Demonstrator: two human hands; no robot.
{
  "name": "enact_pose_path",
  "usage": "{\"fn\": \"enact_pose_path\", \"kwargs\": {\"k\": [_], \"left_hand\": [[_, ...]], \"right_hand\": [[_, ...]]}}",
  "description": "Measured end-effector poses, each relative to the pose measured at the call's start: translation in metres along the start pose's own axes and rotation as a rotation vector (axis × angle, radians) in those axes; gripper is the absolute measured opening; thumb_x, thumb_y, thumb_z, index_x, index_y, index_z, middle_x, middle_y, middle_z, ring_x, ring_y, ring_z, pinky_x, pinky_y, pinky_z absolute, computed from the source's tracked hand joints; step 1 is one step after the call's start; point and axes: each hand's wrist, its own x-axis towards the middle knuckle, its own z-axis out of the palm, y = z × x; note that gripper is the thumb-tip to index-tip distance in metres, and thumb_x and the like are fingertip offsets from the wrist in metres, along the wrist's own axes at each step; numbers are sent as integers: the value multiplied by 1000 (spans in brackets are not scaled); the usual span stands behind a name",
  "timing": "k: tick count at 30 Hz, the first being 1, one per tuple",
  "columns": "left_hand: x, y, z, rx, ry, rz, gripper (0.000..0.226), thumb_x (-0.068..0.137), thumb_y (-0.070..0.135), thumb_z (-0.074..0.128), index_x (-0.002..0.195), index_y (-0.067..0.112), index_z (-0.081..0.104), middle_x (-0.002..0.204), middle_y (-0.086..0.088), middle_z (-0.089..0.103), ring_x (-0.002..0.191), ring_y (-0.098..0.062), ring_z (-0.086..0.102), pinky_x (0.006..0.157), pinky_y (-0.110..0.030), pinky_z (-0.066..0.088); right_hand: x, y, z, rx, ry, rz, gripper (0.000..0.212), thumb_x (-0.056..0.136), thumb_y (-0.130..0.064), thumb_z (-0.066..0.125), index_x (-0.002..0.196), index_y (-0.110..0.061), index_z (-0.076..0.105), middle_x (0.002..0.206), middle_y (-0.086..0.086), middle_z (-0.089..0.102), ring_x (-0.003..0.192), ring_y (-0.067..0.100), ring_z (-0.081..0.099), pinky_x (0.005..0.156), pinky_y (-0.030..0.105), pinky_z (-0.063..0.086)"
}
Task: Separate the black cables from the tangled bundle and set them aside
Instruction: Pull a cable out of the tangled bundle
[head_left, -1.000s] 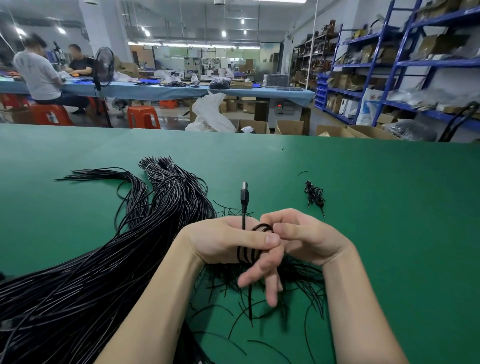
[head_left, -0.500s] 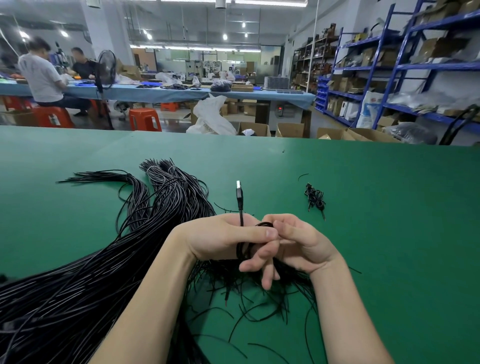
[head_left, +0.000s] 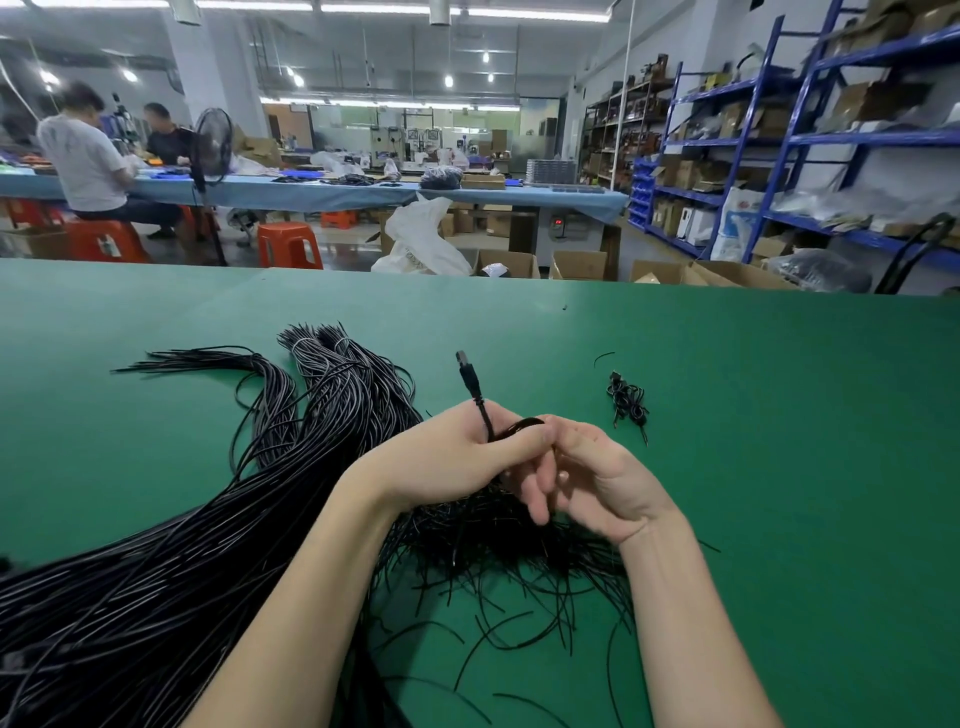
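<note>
Both hands, left hand (head_left: 447, 457) and right hand (head_left: 597, 483), grasp one coiled black cable (head_left: 478, 400) above the tangled bundle (head_left: 156, 571) at seven o'clock.

Black cables (head_left: 156, 587) on a plain green table (head_left: 779, 467).

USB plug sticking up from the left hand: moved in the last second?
Yes. The USB plug has tilted left, away from the small cable bundle lying on the green table; the left hand holds its cable.
</note>
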Motion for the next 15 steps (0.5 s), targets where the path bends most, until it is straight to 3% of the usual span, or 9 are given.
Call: {"fn": "enact_pose_path", "kwargs": {"k": [3,7,10,13,15], "left_hand": [[2,-6,-9,112,151,-8,29,102,35,57,89,15,74,79,-4,76,86,-23,71,95,-42,53],[2,-17,-8,-82,220,-160,26,98,23,64,103,-2,66,100,-16,75,89,-19,67,84,-39,54],[2,-20,-6,-162,203,-296,30,96,23,68,105,-5,61,99,-20,72,90,-17,71,87,-36,53],[3,-20,-3,-75,113,-300,23,93,18,72,100,-2,63,84,-5,61,77,-12,58,79,-27,45],[3,-19,-2,-61,63,-279,9,89,13,76,93,14,68,72,9,55,70,-9,47,71,-20,42]], "right_hand": [[1,-4,-2,136,170,38,44,64,-35,96,82,-2,73,79,16,61,72,16,49,49,14,39],[4,-3,0,134,317,75,26,75,-25,79,87,-4,70,74,2,58,57,2,45,47,11,40],[8,-5,3,-1,386,117,16,74,-25,80,76,-10,76,72,-1,62,55,2,44,47,10,42],[11,-5,6,-127,414,135,20,72,-29,82,79,-10,79,71,0,66,53,2,46,49,12,44],[13,-4,7,-184,426,127,28,70,-32,83,83,-8,79,69,0,67,52,3,48,50,13,45]]}}
